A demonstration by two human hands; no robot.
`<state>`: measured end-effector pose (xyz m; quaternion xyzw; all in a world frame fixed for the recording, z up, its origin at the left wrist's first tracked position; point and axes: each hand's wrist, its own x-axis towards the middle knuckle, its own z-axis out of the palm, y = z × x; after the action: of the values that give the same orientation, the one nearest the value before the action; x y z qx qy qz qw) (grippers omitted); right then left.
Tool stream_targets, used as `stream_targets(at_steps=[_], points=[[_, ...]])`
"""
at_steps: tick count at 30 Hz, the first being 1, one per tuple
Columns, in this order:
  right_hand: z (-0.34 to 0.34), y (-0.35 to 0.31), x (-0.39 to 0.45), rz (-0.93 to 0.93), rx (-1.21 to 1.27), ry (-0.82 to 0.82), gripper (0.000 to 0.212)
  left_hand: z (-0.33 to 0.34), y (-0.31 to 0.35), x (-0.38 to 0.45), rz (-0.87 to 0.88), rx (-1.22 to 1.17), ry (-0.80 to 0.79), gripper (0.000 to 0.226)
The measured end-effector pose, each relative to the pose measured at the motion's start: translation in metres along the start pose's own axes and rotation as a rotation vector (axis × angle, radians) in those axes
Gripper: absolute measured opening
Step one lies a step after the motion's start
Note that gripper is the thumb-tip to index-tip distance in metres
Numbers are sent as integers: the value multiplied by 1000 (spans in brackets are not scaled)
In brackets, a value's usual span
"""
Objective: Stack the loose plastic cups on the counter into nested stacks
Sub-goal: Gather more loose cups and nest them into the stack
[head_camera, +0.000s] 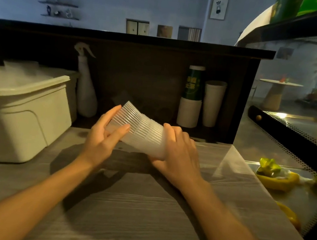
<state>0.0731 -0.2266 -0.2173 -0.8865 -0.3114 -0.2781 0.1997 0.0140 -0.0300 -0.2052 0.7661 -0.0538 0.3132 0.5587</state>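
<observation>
With both hands wrapped on it, we have the nested stack of clear cups held sideways just above the counter, near the middle of its far edge. Our right hand is curled round the lower right end, fingers over the top and palm underneath, so that end is firmly grasped. Our left hand takes the upper left end, thumb in front and fingers reaching up along the rims, a lighter hold that looks more like steadying and pressing than clamping.

The long axis runs from upper left down to lower right, tilted and slightly bowed, so the stack lies straight between our two palms. Neither hand is nearer; each owns one end. We'd judge the next move is a squeeze along that axis to seat the cups tighter.

Outward from there, we see no loose cups on the counter. A white bin stands at the left edge, a spray bottle and paper cup stacks along the back.
</observation>
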Motion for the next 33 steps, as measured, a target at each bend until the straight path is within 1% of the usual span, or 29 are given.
stream_targets(at_steps=[4,8,11,13,15,17,19,21,23,25,27,28,30,31,32,33], points=[[0,1,-2,-21,8,5,92,-2,-1,-1,24,138,-62,97],[0,-3,-3,-19,99,-8,96,6,2,-10,-39,36,-199,112],[1,-5,-4,-22,103,-12,98,15,3,-16,-32,116,-304,112],[0,-3,-5,-16,101,-16,99,16,4,-16,-20,166,-332,111],[0,-1,-4,-9,98,-25,99,15,6,-15,-28,129,-321,107],[-2,4,-1,33,111,-2,96,15,6,-10,-34,117,-278,97],[-6,14,1,124,123,74,90,17,0,1,-61,151,-203,83],[-8,28,1,231,127,185,86,20,-8,18,-106,194,-119,77],[-7,43,0,353,157,279,86,28,-17,39,-134,255,-81,68],[-2,52,0,471,208,360,88,41,-26,66,-147,298,-57,49],[4,57,2,549,265,419,88,57,-36,95,-169,276,-20,33],[6,59,2,566,288,438,88,66,-40,109,-176,255,-5,29],[9,61,4,577,320,457,88,85,-49,135,-224,209,14,25],[11,62,4,583,329,463,87,96,-52,147,-252,205,21,27],[12,63,5,588,334,468,87,108,-56,159,-243,260,25,31],[14,64,4,594,337,472,88,119,-60,171,-224,366,37,32]])
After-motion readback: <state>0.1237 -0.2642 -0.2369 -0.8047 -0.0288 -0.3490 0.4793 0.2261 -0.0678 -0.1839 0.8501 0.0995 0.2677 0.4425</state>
